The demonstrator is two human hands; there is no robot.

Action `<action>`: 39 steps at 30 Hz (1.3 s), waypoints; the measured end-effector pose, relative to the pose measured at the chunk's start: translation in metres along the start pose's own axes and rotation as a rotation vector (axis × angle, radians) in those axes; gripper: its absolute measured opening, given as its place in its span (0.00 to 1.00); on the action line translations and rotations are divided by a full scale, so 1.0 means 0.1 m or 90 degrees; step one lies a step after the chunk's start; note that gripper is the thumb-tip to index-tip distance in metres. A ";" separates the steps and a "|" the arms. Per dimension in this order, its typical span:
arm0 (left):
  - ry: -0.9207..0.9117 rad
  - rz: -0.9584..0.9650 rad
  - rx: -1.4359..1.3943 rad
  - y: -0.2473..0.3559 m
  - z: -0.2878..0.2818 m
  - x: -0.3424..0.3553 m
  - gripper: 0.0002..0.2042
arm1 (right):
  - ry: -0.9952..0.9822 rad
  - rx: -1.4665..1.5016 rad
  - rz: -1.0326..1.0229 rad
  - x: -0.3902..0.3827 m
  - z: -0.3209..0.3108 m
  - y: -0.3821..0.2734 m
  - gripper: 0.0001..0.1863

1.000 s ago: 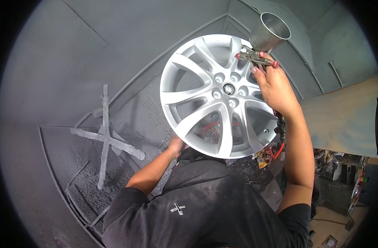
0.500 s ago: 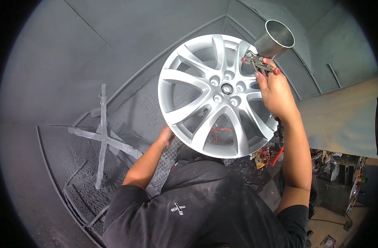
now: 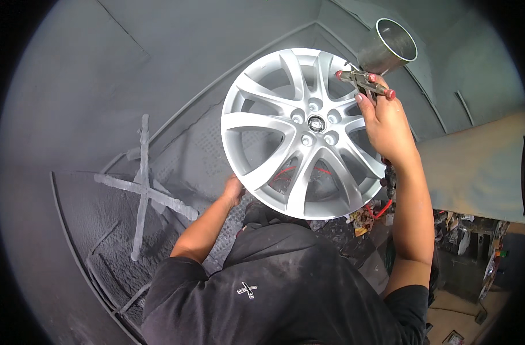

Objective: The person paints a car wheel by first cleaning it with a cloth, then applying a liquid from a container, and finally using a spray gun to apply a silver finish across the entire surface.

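Grey booth walls close behind, left hand gripping wheel rim — right hand clasping spray gun

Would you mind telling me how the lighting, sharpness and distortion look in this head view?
Head view: even, soft light; the silver wheel shows mild sheen, no harsh glare. The right hand on the spray gun and the left hand at the rim are sharp. Fisheye bends the booth wall seams, with black vignette at the corners.
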State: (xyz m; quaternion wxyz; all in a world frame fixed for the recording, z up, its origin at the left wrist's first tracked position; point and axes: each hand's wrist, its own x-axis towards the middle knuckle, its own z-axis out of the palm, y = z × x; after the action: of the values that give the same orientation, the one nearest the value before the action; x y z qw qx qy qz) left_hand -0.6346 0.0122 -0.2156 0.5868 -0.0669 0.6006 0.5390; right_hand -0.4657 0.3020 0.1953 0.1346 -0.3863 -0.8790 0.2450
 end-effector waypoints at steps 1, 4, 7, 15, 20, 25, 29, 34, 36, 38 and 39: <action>0.002 0.000 -0.001 -0.01 0.03 -0.04 0.18 | -0.003 0.005 -0.015 -0.03 0.01 0.00 0.17; -0.025 -0.011 -0.015 -0.06 0.08 -0.16 0.18 | -0.101 0.063 -0.009 -0.08 -0.04 -0.10 0.17; -0.006 -0.049 -0.006 -0.09 0.14 -0.24 0.17 | -0.083 0.080 -0.100 -0.11 0.05 -0.16 0.16; -0.084 -0.099 0.013 -0.16 0.25 -0.47 0.16 | 0.078 -0.033 -0.080 0.16 -0.03 0.04 0.15; -0.117 -0.133 0.026 -0.36 0.24 -0.45 0.14 | 0.048 0.004 -0.022 0.13 -0.04 0.07 0.14; -0.116 -0.164 0.116 -0.15 0.47 -0.73 0.16 | -0.058 0.067 -0.020 0.07 0.09 -0.08 0.15; -0.191 -0.177 0.217 -0.31 0.38 -0.62 0.20 | -0.042 0.027 -0.116 0.08 0.23 -0.02 0.14; -0.203 -0.216 0.179 -0.44 0.33 -0.44 0.22 | 0.000 -0.003 -0.140 0.06 0.27 0.00 0.15; -0.208 -0.141 0.135 -0.44 0.24 -0.37 0.23 | 0.010 -0.015 -0.137 0.06 0.27 0.04 0.16; -0.132 -0.122 0.077 -0.45 0.15 -0.29 0.23 | 0.019 -0.028 -0.136 0.05 0.25 0.07 0.16; -0.056 -0.105 0.022 -0.41 0.12 -0.28 0.23 | 0.019 -0.029 -0.119 0.05 0.24 0.09 0.17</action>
State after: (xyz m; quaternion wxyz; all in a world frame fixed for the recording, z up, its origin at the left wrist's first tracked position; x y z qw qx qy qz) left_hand -0.5890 -0.0110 -0.2141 0.6560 -0.0821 0.5759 0.4809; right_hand -0.4734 0.3028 0.1701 0.1610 -0.3095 -0.9144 0.2054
